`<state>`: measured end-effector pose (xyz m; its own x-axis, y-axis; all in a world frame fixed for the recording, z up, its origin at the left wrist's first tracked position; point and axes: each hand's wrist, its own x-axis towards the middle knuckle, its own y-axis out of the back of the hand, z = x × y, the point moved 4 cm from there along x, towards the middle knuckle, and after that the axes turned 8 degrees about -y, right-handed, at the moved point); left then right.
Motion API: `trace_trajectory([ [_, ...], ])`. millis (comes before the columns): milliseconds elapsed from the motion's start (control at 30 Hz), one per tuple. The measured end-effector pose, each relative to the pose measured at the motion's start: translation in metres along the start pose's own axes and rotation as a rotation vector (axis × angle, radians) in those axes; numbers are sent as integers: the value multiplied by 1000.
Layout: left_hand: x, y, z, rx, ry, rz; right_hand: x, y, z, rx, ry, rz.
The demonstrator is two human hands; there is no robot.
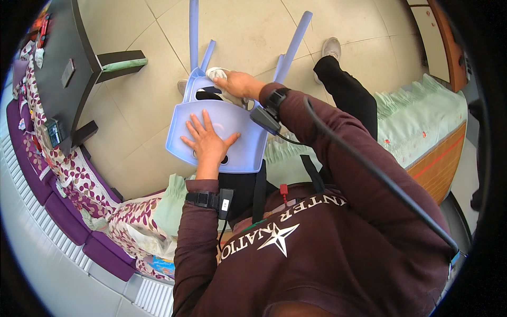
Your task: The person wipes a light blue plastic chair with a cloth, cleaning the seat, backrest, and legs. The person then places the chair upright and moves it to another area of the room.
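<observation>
A light blue plastic chair (245, 126) lies tipped before me, its legs pointing away over the floor. My left hand (208, 140) rests flat on its broad panel with the fingers spread. In my right hand (239, 84) is a pale cloth (216, 73), bunched against the chair's far frame beside an oval opening. Part of the cloth hangs below my palm, and the fingertips of that hand are hidden.
To the left stands a dark table (59, 51) with a phone (68, 73) on it. A purple sofa (65, 216) curves along the lower left. At right is a seat with a green ruffled cover (420, 119). Tiled floor (138, 119) shows around the chair.
</observation>
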<state>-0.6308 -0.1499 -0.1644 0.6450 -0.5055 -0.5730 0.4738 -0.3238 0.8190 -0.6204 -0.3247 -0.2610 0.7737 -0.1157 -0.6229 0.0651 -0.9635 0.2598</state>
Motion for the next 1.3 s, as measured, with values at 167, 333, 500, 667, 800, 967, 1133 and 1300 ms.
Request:
trace_trajectory([
  [167,0,-2,3,-13,15,60,-59,-5,45,-99,272,432],
  [333,-2,-3,-1,-25,-7,103,-114,-11,62,-6,235,445],
  [500,-1,-3,-3,-53,-1,97,-152,13,73,561,-53,98],
  [667,-2,-3,-5,-71,-28,126,-125,71,75,325,166,436],
  [800,-2,-1,-6,-76,-48,137,-59,74,90,-879,549,541],
  [967,-2,-2,-7,-43,-34,100,-26,87,138,-1044,868,191],
  [1133,-1,-3,-7,-22,-46,117,-17,198,117,-1378,850,298],
  [1300,-1,0,-7,-31,-52,119,-6,205,116,-1526,693,385],
])
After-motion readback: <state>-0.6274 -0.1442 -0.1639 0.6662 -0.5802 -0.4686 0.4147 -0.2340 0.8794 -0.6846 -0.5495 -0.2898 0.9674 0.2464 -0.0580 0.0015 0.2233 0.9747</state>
